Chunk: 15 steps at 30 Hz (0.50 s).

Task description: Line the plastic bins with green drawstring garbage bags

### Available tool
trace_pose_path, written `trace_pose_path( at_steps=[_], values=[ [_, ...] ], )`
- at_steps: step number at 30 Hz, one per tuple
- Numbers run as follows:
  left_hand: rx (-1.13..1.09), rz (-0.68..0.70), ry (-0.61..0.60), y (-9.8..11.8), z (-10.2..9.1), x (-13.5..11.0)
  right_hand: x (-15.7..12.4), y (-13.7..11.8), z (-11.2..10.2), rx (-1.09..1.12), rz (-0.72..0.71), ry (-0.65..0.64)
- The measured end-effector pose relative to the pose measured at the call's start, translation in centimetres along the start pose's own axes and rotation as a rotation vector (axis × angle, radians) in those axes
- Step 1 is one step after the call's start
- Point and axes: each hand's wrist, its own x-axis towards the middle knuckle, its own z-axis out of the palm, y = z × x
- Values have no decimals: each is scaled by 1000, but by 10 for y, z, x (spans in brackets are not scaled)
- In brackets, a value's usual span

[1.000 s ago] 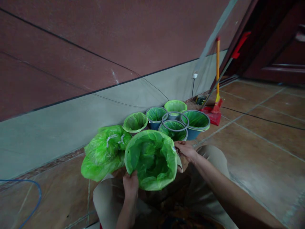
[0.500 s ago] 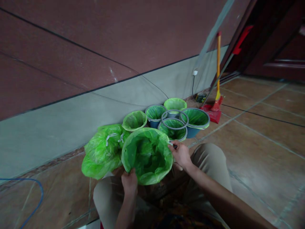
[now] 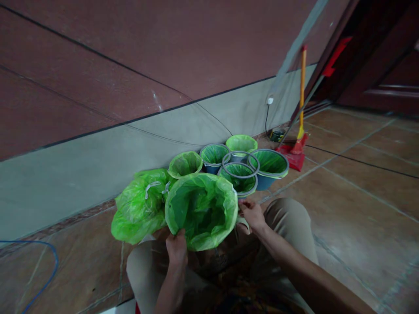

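Note:
A bin lined with a green plastic bag (image 3: 201,209) rests between my knees, its mouth facing me. My left hand (image 3: 176,247) is closed on the bag's lower rim. My right hand (image 3: 251,214) is closed at the right rim, fingers pinched on the bag's edge or a pale strip hanging there. The bin itself is almost wholly hidden by the bag.
Several blue bins lined with green bags (image 3: 269,164) and a loose grey ring (image 3: 240,165) stand behind by the wall. Tied full green bags (image 3: 139,205) lie at the left. A red dustpan with a yellow-handled broom (image 3: 294,155) leans at the back right. A blue cable (image 3: 42,274) crosses the tiled floor.
The lined bin has shifted a little left and up toward the other bins. My right hand moved down along the right rim; my left hand keeps its hold at the bottom.

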Motion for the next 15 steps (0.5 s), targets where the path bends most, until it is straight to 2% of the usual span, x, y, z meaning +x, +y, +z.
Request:
trace_pose_path(
  at_steps=[3,5,7,9,12,15],
  values=[
    [24,-12,-13,-4,-1,3,14,-26,-6,-172,-257,111],
    [49,-28,-19,-6,-1,3,23,-44,-1,-226,-411,46],
    [59,-26,-21,-7,-1,2,29,-53,12,-259,-485,-59],
    [58,-27,-19,-8,-1,0,31,-49,28,-281,-455,-142],
    [34,-6,-35,-8,-1,0,30,-28,46,-249,-319,-231],
    [69,62,-35,-8,-3,7,32,-5,53,-149,-216,-283]
  ],
)
